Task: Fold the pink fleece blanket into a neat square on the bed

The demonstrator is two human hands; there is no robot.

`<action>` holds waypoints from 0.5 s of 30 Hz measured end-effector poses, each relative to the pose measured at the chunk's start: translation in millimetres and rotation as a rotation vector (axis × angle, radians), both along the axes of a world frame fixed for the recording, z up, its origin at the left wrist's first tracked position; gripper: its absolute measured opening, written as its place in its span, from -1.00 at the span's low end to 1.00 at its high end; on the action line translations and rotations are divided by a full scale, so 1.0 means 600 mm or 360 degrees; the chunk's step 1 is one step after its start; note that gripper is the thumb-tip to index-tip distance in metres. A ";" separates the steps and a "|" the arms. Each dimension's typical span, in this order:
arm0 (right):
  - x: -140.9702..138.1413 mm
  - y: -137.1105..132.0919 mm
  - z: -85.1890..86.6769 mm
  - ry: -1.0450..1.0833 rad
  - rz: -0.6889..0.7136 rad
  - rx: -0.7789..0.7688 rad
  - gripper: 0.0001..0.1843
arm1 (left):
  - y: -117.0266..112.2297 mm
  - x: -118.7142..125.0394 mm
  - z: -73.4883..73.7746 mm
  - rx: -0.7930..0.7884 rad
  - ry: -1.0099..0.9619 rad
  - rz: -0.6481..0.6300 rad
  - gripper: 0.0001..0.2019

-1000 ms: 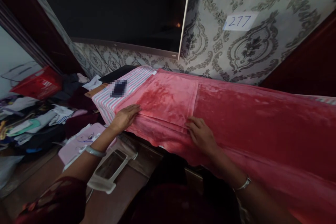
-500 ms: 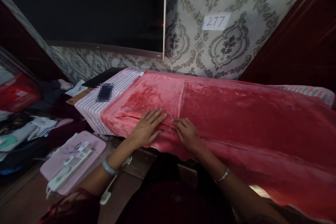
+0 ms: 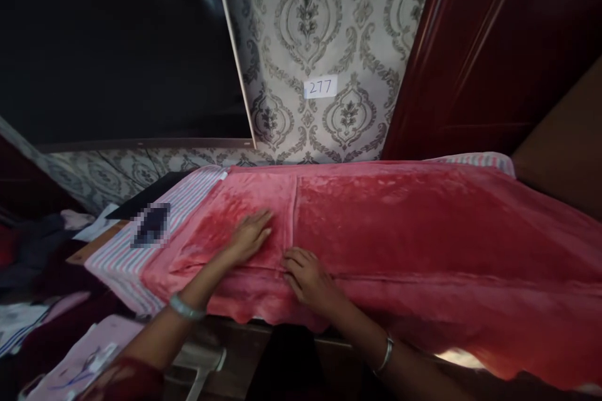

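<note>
Edges: The pink blanket (image 3: 399, 219) runs along the wall (image 3: 329, 25) at its far edge. Its near edge hangs down at the bottom middle of the frame.
Room to move: A wide, flat stretch of blanket lies to the right of both hands.
Where it is: The blanket fills the middle and right of the frame, on top of a striped cloth (image 3: 197, 191).
Long way: It stretches from the lower left to the right edge. A folded flap sits at its left end.
Left hand (image 3: 249, 237): It lies flat on the flap. The fingers are straight and close together, pointing to the upper right.
Right hand (image 3: 308, 276): It rests just beside the left hand, on the fold line. The fingers are bent with the tips on the blanket. I cannot tell if they pinch it.
Around: A paper tag (image 3: 320, 87) marked 277 is stuck on the wall. A dark red door (image 3: 480, 44) stands at the upper right. Clothes (image 3: 42, 244) pile up at the left edge, close to the striped end.
</note>
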State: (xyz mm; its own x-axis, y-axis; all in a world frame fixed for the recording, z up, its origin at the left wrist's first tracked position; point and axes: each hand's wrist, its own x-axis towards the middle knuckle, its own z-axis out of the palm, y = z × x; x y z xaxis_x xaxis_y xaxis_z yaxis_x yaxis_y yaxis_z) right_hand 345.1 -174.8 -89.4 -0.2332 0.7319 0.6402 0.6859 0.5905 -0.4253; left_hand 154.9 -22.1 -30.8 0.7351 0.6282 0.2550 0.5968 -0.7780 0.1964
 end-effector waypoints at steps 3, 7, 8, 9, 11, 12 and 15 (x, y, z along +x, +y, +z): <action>0.005 -0.005 0.002 0.0042 0.0023 -0.0148 -0.70 | 0.105 0.079 0.017 -0.0106 0.0288 0.0094 -0.44; 0.009 -0.011 0.008 0.0158 0.0061 -0.0302 -0.65 | 0.215 0.174 0.035 -0.0132 0.0364 0.0124 -0.45; 0.009 -0.012 0.010 0.0186 0.0077 -0.0331 -0.65 | 0.233 0.192 0.035 -0.0130 0.0365 0.0132 -0.44; 0.008 -0.013 0.011 0.0212 0.0090 -0.0353 -0.64 | 0.247 0.208 0.033 -0.0126 0.0365 0.0141 -0.43; 0.009 -0.014 0.014 0.0254 0.0097 -0.0376 -0.66 | 0.266 0.232 0.020 -0.0098 0.0351 0.0164 -0.42; 0.009 -0.014 0.015 0.0259 0.0093 -0.0381 -0.67 | 0.271 0.240 0.010 -0.0075 0.0340 0.0174 -0.42; 0.013 -0.010 0.018 0.0136 0.0083 -0.0388 -0.70 | 0.280 0.250 -0.019 -0.0013 0.0299 0.0173 -0.43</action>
State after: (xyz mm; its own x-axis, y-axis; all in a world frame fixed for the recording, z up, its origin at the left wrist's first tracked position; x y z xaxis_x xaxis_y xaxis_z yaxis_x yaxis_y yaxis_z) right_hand 352.7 -181.0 -78.7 -0.2275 0.8554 0.4654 0.6127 0.4972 -0.6143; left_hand 305.0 146.0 -42.4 0.6968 0.7081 0.1145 0.7040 -0.7057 0.0799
